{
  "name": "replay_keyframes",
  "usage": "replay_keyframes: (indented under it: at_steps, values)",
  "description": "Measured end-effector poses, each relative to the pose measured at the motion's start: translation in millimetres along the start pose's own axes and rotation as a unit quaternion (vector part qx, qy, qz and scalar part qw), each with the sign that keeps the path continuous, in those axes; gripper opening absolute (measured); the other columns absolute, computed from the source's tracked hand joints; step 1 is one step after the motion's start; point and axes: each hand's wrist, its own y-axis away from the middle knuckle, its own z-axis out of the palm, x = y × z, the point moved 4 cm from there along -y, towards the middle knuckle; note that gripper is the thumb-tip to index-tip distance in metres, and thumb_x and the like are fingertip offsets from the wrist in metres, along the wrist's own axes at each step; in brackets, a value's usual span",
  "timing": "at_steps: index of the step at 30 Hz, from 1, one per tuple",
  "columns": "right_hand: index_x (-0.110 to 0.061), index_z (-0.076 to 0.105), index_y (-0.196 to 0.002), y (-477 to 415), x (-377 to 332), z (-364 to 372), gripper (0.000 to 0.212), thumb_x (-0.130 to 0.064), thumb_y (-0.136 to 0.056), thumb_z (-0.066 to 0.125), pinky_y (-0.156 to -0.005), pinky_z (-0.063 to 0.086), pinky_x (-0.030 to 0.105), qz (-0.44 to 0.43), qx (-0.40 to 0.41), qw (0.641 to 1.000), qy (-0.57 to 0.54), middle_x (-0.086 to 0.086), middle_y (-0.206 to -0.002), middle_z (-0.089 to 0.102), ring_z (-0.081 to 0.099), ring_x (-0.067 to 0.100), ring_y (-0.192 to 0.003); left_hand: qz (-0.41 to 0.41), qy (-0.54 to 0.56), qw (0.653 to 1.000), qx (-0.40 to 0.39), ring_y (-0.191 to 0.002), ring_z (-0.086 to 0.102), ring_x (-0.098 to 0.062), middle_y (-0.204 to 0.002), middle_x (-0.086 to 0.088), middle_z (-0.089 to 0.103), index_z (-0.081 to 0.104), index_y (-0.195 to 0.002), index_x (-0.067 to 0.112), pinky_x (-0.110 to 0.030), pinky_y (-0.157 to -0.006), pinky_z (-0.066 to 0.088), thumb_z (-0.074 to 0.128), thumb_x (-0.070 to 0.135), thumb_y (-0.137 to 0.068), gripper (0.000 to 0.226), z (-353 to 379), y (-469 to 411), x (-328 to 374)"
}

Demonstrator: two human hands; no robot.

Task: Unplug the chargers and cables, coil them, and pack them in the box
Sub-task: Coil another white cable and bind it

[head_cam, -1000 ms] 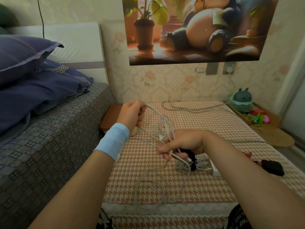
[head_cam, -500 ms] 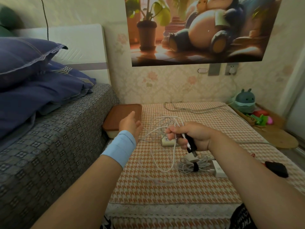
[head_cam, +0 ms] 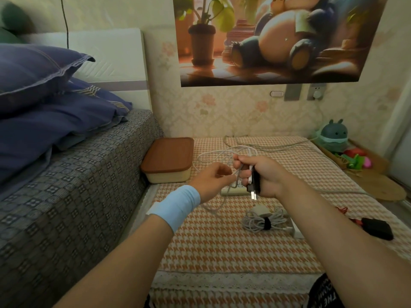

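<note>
While the cloth-covered counter (head_cam: 222,245) fills the lower frame, the brown-lidded box (head_cam: 169,155) sits closed at centre left, against the bed (head_cam: 77,185). With both hands busy, opening it would likely mean setting the coil down, where it may spring apart. One bundle (head_cam: 260,222), cinched with a black band, lies on the counter right of centre. The right hand (head_cam: 264,176) is clenched round several loops of white cable (head_cam: 213,154) and a black plug (head_cam: 254,185). The left hand (head_cam: 211,180) pinches a strand just beside it. The loops look slack and uneven, so they could slip, tangle or snag the power strip (head_cam: 231,192) below. The plug's metal tip hangs free and could catch a loop.
</note>
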Motion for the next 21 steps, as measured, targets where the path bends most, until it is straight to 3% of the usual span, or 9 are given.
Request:
replay_keyframes:
  at_steps: [3,8,11,15,18,21]
  values:
    - [-0.013,0.058,-0.100,1,-3,2,0.020,-0.016,-0.108,0.040,-0.038,0.040,0.019,-0.002,-0.019,0.998,-0.061,-0.003,-0.071,0.057,0.043,0.005,-0.039,0.007,0.026,0.997,-0.069,-0.108,0.062,-0.015,-0.118,-0.001,0.067,0.063,-0.122,0.014,-0.031,-0.100,0.045,0.047,0.033,-0.102,0.032,10,2,2]
    - [-0.014,0.061,-0.102,-2,-2,-5,0.019,-0.018,-0.108,0.043,-0.040,0.041,0.021,-0.003,0.021,1.000,-0.020,-0.003,-0.069,0.065,0.046,0.006,-0.041,0.015,0.041,0.993,-0.110,-0.072,0.056,-0.012,-0.078,0.004,0.063,0.067,-0.089,0.020,-0.025,-0.078,0.048,0.041,0.034,-0.104,0.034,17,2,4]
    - [-0.009,0.069,-0.104,0,-2,-9,0.021,-0.025,-0.103,0.057,-0.038,0.040,0.021,-0.029,0.061,0.993,0.093,0.003,-0.086,0.074,0.047,0.007,-0.044,-0.019,0.134,0.988,-0.071,-0.064,0.045,-0.012,-0.067,0.003,0.050,0.060,-0.076,0.018,-0.023,-0.067,0.043,0.043,0.031,-0.103,0.035,10,-4,0]
    - [-0.010,0.074,-0.112,3,2,-4,0.036,-0.038,-0.089,0.075,-0.045,0.043,0.024,-0.050,0.041,0.954,0.291,0.004,-0.106,0.078,0.050,0.010,-0.044,-0.123,0.412,0.903,0.005,-0.062,0.049,-0.014,-0.067,0.002,0.051,0.053,-0.071,0.020,-0.031,-0.063,0.043,0.043,0.033,-0.103,0.036,-2,-12,-11]
    - [-0.014,0.075,-0.109,3,6,4,0.034,-0.036,-0.085,0.080,-0.046,0.045,0.021,-0.072,0.060,0.923,0.372,0.002,-0.093,0.076,0.055,0.010,-0.043,-0.147,0.485,0.862,0.013,-0.067,0.052,-0.015,-0.072,0.004,0.054,0.052,-0.071,0.022,-0.033,-0.067,0.036,0.035,0.039,-0.105,0.041,-5,-15,-17]
    - [-0.017,0.076,-0.109,4,10,12,0.031,-0.041,-0.089,0.074,-0.049,0.049,0.019,-0.087,0.054,0.915,0.390,-0.003,-0.100,0.077,0.057,0.009,-0.042,-0.162,0.502,0.847,0.061,-0.081,0.056,-0.020,-0.079,0.001,0.057,0.058,-0.073,0.020,-0.034,-0.075,0.040,0.039,0.041,-0.103,0.041,-6,-15,-19]
